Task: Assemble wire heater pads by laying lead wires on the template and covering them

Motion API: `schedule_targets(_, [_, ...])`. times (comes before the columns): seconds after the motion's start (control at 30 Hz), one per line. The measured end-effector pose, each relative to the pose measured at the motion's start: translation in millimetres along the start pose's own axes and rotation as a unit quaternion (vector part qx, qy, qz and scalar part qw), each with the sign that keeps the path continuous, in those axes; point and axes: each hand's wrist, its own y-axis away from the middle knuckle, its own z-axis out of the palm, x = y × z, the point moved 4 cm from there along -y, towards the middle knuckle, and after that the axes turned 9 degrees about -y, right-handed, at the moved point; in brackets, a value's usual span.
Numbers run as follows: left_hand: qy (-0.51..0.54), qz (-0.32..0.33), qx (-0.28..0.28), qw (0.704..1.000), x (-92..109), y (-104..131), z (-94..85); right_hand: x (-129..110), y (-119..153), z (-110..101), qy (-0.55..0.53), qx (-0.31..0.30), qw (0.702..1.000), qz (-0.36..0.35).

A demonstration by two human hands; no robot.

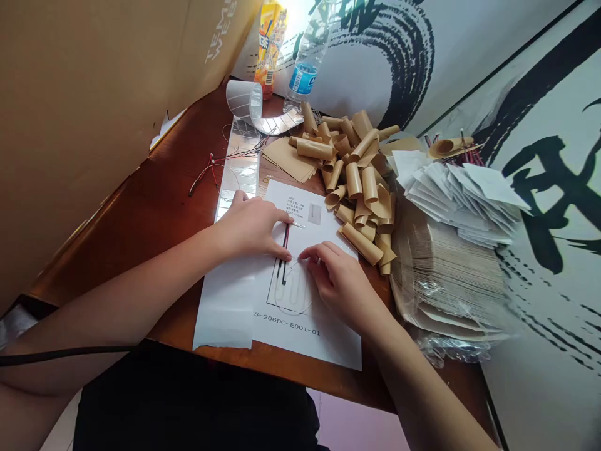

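Note:
A printed diagram sheet lies on the table in front of me. On it rests a wire lead with red and black strands, dark sleeves and a thin pale wire looping over the drawing. My left hand lies over the sheet's left side, thumb and index finger spread apart at the lead, the index tip by a small white end piece. Just right of the lead, my right hand pinches the thin pale wire, its grip partly hidden by the fingers. Under my left forearm runs a white backing strip.
Curled brown paper pieces are heaped behind the sheet. At right stand bundled cards in plastic, topped by white packets. Loose red wires lie at left. Two bottles stand at the back; a cardboard box walls the left.

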Motion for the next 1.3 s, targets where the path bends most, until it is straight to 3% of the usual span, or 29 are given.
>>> schedule_targets(0.43, [-0.004, 0.000, 0.000, 1.000, 0.3, -0.8, -0.5, -0.9, 3.1, 1.2, 0.036, 0.028, 0.999, -0.012])
schedule_targets(0.8, [-0.001, 0.002, 0.000, 1.000, 0.6, -0.6, -0.5, 4.9, 3.8, 9.8, 0.039, -0.001, 0.999, 0.003])
schedule_targets(1.3, [0.006, -0.002, 0.002, 1.000, -1.0, -1.3, 1.2, 2.0, 5.0, 3.3, 0.051, 0.018, 0.999, -0.003])
